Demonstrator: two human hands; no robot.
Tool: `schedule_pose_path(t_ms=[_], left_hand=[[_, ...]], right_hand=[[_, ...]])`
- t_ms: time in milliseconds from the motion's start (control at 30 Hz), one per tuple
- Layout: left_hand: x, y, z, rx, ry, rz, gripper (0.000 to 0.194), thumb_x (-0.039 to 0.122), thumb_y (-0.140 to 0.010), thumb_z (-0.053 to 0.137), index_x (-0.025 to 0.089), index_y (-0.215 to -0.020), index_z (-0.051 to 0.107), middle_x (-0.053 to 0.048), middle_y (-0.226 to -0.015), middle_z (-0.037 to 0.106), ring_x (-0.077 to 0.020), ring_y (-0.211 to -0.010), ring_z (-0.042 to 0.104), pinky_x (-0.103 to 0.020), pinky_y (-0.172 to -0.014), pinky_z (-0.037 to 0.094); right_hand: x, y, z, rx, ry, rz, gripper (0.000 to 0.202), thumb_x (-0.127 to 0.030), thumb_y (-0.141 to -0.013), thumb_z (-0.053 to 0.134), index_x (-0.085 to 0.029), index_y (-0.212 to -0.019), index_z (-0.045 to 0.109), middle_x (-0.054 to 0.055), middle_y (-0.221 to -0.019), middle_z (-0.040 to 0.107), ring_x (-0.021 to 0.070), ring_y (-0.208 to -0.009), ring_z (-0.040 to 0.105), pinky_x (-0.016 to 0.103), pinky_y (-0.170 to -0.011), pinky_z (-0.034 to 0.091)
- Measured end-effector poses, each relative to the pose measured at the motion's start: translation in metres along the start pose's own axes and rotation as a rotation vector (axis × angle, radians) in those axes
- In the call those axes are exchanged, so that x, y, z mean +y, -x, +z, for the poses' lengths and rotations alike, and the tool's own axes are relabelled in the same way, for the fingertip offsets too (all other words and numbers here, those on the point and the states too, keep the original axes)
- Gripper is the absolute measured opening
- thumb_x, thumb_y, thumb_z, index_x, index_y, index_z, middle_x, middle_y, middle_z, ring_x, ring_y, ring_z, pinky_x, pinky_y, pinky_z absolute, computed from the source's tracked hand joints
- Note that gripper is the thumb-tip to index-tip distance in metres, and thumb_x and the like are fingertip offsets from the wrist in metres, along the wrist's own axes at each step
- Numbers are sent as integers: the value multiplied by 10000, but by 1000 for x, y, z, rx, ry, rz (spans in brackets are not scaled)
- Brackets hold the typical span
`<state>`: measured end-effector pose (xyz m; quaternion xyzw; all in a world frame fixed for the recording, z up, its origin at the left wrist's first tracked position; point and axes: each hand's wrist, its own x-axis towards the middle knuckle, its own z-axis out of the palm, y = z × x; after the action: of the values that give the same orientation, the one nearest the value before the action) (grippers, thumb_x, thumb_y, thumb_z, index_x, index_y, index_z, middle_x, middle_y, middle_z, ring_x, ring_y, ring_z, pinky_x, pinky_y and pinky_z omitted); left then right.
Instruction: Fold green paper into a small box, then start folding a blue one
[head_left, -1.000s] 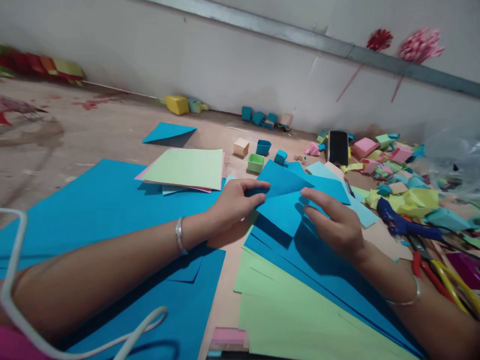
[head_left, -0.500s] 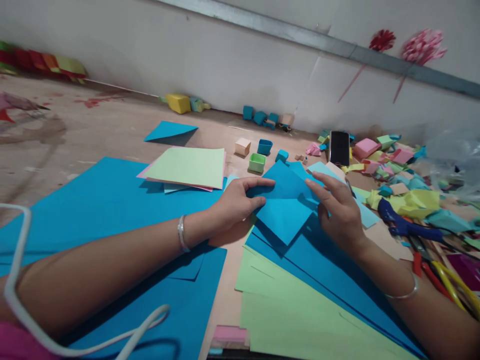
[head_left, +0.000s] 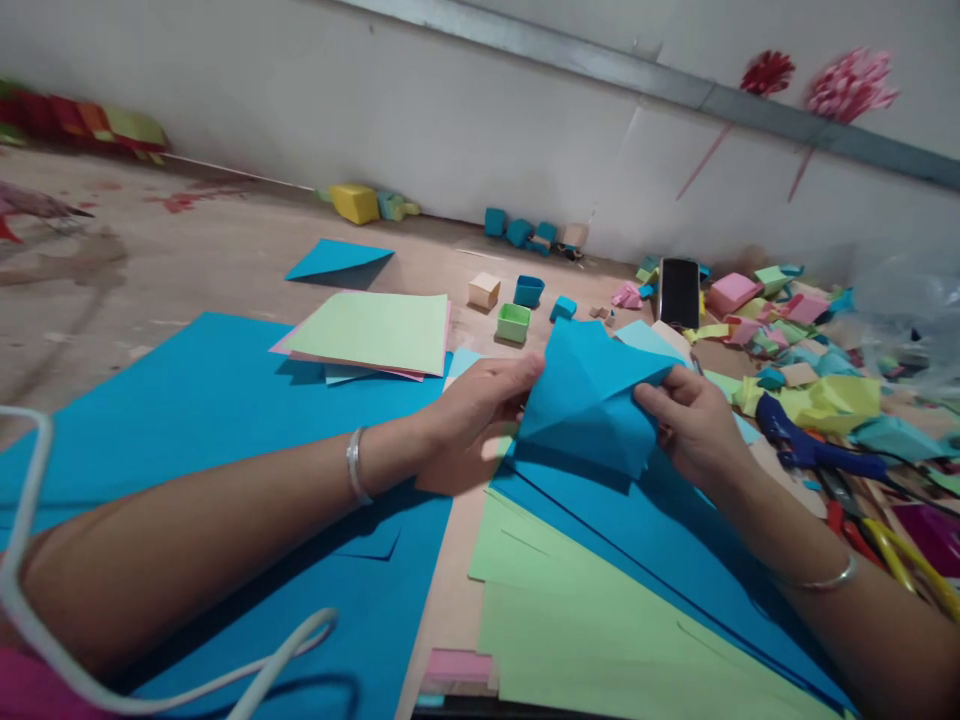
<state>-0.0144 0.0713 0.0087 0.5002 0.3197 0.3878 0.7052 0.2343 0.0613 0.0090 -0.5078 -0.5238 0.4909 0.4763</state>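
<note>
A blue sheet of paper point(head_left: 592, 400) with crease lines is held up between my two hands, over larger blue sheets point(head_left: 645, 560). My left hand point(head_left: 487, 395) is closed on its left edge, thumb on top and the other fingers partly hidden beneath. At the right corner my right hand point(head_left: 694, 415) pinches the paper between thumb and fingers. Pale green sheets point(head_left: 585, 620) lie below, nearer to me. Just beyond the paper stand a small green paper box point(head_left: 513, 323), a blue paper box point(head_left: 529, 291) and a peach paper cube point(head_left: 484, 290).
A stack of light green squares point(head_left: 375, 330) lies on a large blue sheet point(head_left: 172, 400) at left. Folded paper pieces crowd the right, with a phone point(head_left: 679, 292), a blue glue gun point(head_left: 810, 450) and yellow-handled scissors point(head_left: 900, 560). A white cable point(head_left: 30, 520) crosses the lower left.
The blue paper has turned from a diamond position and been lifted. My right hand has gone from hovering with spread fingers to gripping its right corner; my left thumb has moved up its left edge.
</note>
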Motion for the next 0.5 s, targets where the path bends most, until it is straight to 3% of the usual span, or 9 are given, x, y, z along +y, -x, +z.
schedule_pose_path(t_ms=[100, 200, 333, 500], left_hand=[[-1, 4, 4, -18, -95, -34, 390, 395, -681, 806, 150, -958, 682, -70, -921, 685, -220, -883, 638, -357, -772, 529], [-2, 6, 9, 35, -98, -54, 374, 300, -634, 837, 156, -938, 674, -55, -922, 683, -215, -875, 638, -371, -786, 530], [-4, 7, 13, 119, -25, -98, 257, 263, -672, 797, 146, -841, 642, -21, -781, 647, -150, -701, 614, -297, -639, 517], [-7, 5, 10, 162, -88, -99, 115, 211, -744, 710, 159, -741, 607, 64, -514, 458, -56, -419, 427, -187, -411, 320]], right_hand=[[0, -3, 0, -160, -34, 146, 264, -384, -708, 771, -207, -796, 597, -70, -553, 521, 66, -428, 412, 205, -393, 305], [2, -3, 2, -225, -14, 186, 301, -379, -684, 795, -206, -828, 595, -39, -636, 617, 86, -480, 487, 207, -408, 327], [4, 1, 9, -173, 10, 163, 404, -322, -601, 853, -206, -927, 646, 17, -824, 713, 156, -637, 612, 264, -526, 468], [9, 0, 7, -90, 28, 198, 317, -299, -577, 863, -191, -842, 725, 45, -837, 736, 199, -700, 645, 350, -651, 529]])
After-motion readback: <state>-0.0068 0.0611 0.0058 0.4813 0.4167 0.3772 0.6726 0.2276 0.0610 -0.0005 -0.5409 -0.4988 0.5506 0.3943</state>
